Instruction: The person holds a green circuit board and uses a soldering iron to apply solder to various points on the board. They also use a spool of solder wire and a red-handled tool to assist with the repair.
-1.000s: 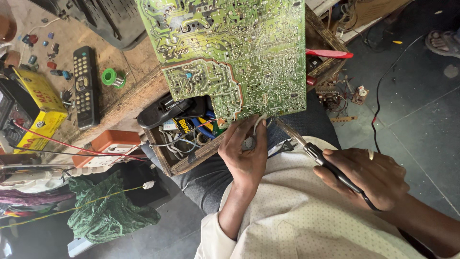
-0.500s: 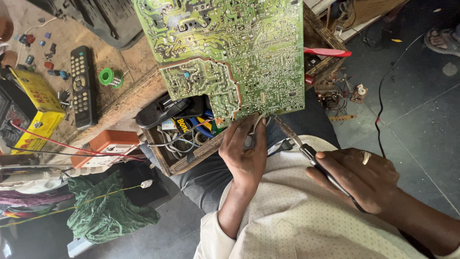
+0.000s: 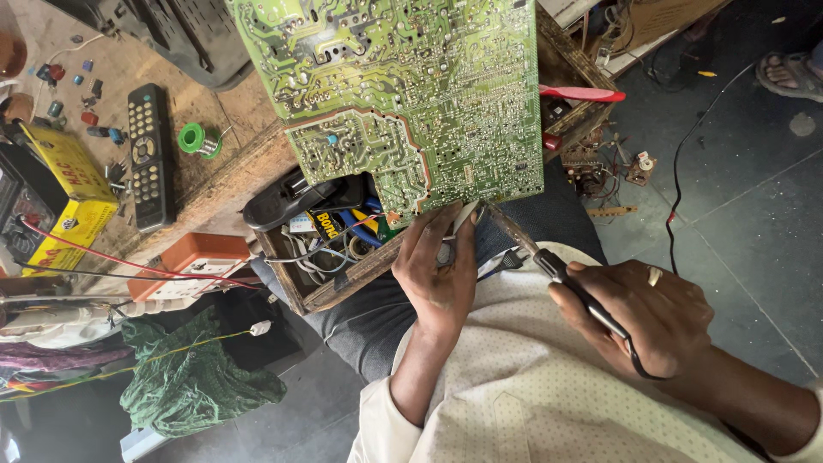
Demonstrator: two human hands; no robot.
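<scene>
Green circuit board [image 3: 403, 94] is propped solder-side up over the wooden drawer [image 3: 330, 287] of wires, resting against the workbench [image 3: 231, 163], so the joints are exposed to the iron. Lower edge is steadied by the left hand [image 3: 439, 273]: fingers extended upward, fingertips pressed to the board's edge, a pale strand apparently pinched there, can't be told for sure. Soldering iron [image 3: 549, 266] is gripped pen-style in the right hand [image 3: 647, 313], fingers curled tight around the black handle, tip angled up-left toward the board's lower corner. Right wrist is rested low over the lap, cord trailing behind. Remote control [image 3: 147, 154] and solder spool [image 3: 194, 139] are left on the bench, well apart.
</scene>
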